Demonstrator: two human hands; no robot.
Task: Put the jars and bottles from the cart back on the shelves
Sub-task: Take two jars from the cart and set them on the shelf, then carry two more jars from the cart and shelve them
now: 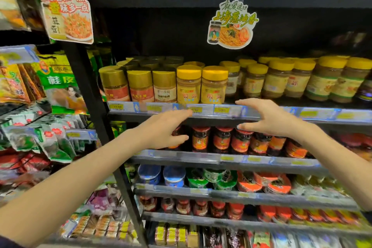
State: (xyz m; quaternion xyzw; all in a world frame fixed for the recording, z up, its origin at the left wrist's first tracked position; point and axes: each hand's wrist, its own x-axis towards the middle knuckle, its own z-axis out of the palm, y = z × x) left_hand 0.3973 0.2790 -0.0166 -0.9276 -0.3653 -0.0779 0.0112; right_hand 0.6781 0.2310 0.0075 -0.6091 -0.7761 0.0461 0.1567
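Covering some red-lidded jars (221, 139), left hand (167, 127) and right hand (269, 121) spread open; both hold nothing.

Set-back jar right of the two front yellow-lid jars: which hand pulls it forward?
Right hand, probably: open, fingertips at the shelf edge just below the set-back jar. Left hand is lower, further left.

Both forearms are bare and stretched forward. The left arm (70, 177) rises from the lower left and the right arm (332, 157) comes in from the right. The left hand (161, 129) is spread, fingers straight and pointing right, thumb apart below (nothing in its grasp). The right hand (267, 119) mirrors it, fingers extended leftward, and the two hands are apart.
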